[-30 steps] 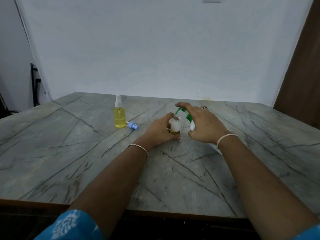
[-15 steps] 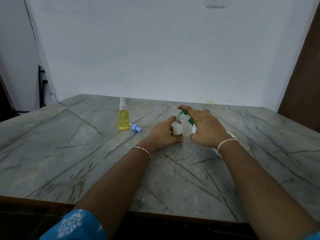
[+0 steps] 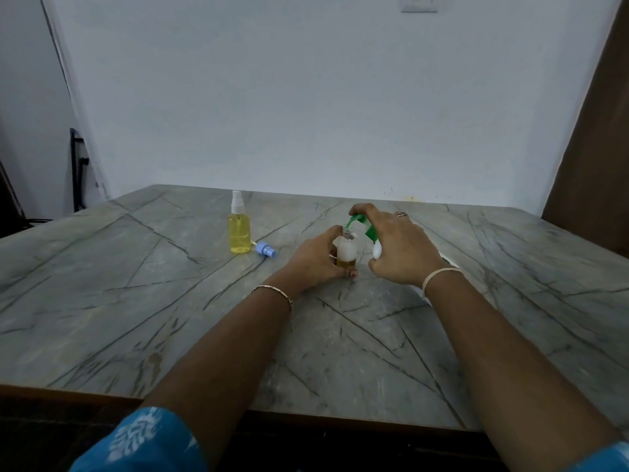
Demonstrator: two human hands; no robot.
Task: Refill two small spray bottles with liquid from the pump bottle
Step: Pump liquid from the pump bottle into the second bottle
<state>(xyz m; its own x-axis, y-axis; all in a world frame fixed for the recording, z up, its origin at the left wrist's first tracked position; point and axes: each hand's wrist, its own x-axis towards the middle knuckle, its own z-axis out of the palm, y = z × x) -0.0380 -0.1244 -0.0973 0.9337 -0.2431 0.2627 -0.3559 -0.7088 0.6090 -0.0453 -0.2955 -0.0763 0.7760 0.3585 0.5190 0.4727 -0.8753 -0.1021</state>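
1. Head view, hands: the open spray bottle point(image 3: 346, 251) is held upright on the table point(image 3: 136, 301) by the left hand point(image 3: 318, 258), fingers wrapped round it; the green pump head point(image 3: 361, 224) of the pump bottle point(image 3: 377, 250) is covered by the right hand point(image 3: 398, 245), fingers pressed on top, nozzle over the open neck.
2. Head view, change: hands and bottles are placed as half a second ago; only the camera has lifted; a shallow amber layer under foam is seen; filling is judged ongoing, far from done.
3. Head view, rest: the full yellow spray bottle point(image 3: 240, 229), capped, stands well to the left; the loose blue sprayer cap point(image 3: 266, 249) lies just beside it.
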